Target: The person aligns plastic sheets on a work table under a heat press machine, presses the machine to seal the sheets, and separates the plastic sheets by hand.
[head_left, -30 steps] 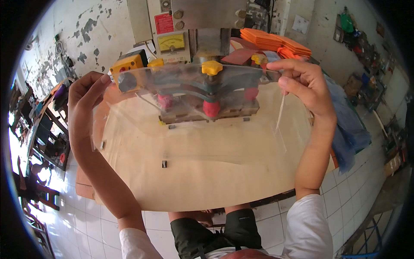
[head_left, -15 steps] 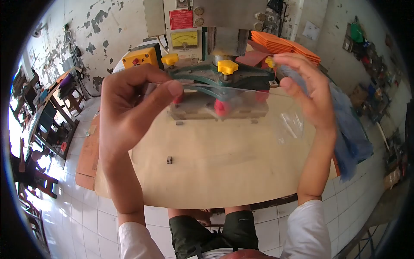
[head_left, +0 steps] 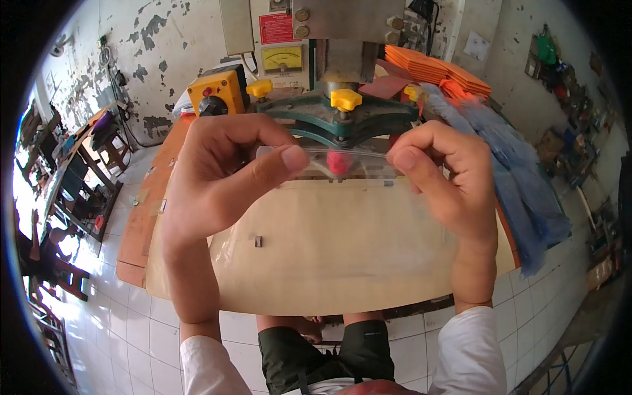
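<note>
A clear plastic sheet hangs in front of the machine, its top edge stretched between my hands. My left hand pinches the left part of that edge between thumb and index finger. At the other end, the thumb and fingertips of my right hand are closed on the edge. The sheet's lower part is hard to make out against the tan work surface. Behind it stands the green press head with yellow star knobs and a pink-red part below.
A small dark metal block lies on the work surface. To the left is a yellow control box with buttons. Orange stacked sheets and a heap of bluish clear plastic are on the right. A yellow gauge faces me.
My right hand has come inward and closed from open fingers onto the sheet's edge. My left hand has shifted right and slightly down, still pinching the sheet.
</note>
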### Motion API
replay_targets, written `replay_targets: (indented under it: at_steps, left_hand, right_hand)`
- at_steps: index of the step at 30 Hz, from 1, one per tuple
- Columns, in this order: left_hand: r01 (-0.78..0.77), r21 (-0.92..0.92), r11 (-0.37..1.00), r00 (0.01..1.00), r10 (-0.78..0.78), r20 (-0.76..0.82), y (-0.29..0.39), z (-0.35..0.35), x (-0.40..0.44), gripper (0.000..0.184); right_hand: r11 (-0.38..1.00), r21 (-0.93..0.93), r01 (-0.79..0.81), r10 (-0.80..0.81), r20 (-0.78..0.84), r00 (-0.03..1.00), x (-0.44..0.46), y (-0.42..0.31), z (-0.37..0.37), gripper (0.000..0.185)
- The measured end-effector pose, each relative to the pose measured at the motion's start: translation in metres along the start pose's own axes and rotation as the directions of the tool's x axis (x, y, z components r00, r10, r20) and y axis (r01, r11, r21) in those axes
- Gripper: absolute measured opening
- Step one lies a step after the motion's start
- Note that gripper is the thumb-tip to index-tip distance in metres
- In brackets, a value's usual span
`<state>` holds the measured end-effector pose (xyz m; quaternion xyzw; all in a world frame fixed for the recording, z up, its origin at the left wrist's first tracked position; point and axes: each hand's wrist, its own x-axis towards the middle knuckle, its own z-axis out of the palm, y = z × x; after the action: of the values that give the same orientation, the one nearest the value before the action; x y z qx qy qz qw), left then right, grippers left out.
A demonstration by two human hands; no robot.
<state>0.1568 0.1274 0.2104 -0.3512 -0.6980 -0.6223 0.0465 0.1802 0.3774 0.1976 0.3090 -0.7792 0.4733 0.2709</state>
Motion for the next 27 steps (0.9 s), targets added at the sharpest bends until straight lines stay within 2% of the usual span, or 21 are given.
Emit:
replay_targets:
  at_steps: [4,6,10,12,13,15,19,21,25,27]
  left_hand:
    - [0.034,-0.079,0.996,0.998,-0.031,0.046,0.010,0.002,-0.002,0.013]
    - [0.142,-0.033,0.989,0.990,-0.142,0.010,0.016,0.005,-0.003,0.020]
    - [0.132,-0.040,0.990,0.991,-0.133,-0.007,0.013,0.005,-0.003,0.022]
    - [0.049,-0.100,0.994,0.995,-0.040,0.089,0.006,-0.002,-0.003,0.012]
    - [0.049,-0.099,0.994,0.995,-0.040,0.088,0.006,-0.002,-0.002,0.012]
    - [0.000,-0.021,1.000,0.997,0.001,0.072,0.006,0.000,0.000,0.010]
    - [0.019,0.032,0.999,0.998,-0.021,0.059,0.005,0.004,0.001,0.009]
    - [0.019,0.094,0.995,0.999,-0.015,-0.036,0.002,0.006,0.003,0.019]
    - [-0.050,0.093,0.994,0.999,0.052,-0.012,-0.007,0.003,0.005,0.009]
    - [-0.033,0.203,0.979,0.994,0.053,-0.096,-0.009,0.006,0.007,0.009]
  right_hand:
    - [0.999,0.052,-0.006,0.005,0.016,1.000,-0.002,-0.006,-0.007,0.017]
    - [0.997,0.068,-0.023,0.021,0.021,1.000,-0.003,-0.007,-0.009,0.017]
    - [0.997,0.079,-0.022,0.020,0.036,0.999,-0.003,-0.004,-0.012,0.017]
    - [0.996,0.087,-0.021,0.018,0.039,0.999,-0.002,-0.001,-0.012,0.017]
    - [0.995,0.094,-0.021,0.017,0.042,0.999,-0.001,0.000,-0.012,0.016]
    - [0.994,0.094,-0.057,0.050,0.072,0.996,0.000,-0.001,-0.015,0.016]
    - [0.985,0.139,-0.103,0.082,0.151,0.985,0.003,0.004,-0.013,0.014]
    - [0.986,0.129,-0.109,0.089,0.157,0.984,0.004,0.006,-0.010,0.013]
    - [0.996,0.044,-0.074,0.065,0.168,0.984,0.006,0.015,-0.012,0.017]
    - [0.999,0.014,-0.032,0.030,0.158,0.987,0.007,0.019,-0.012,0.017]
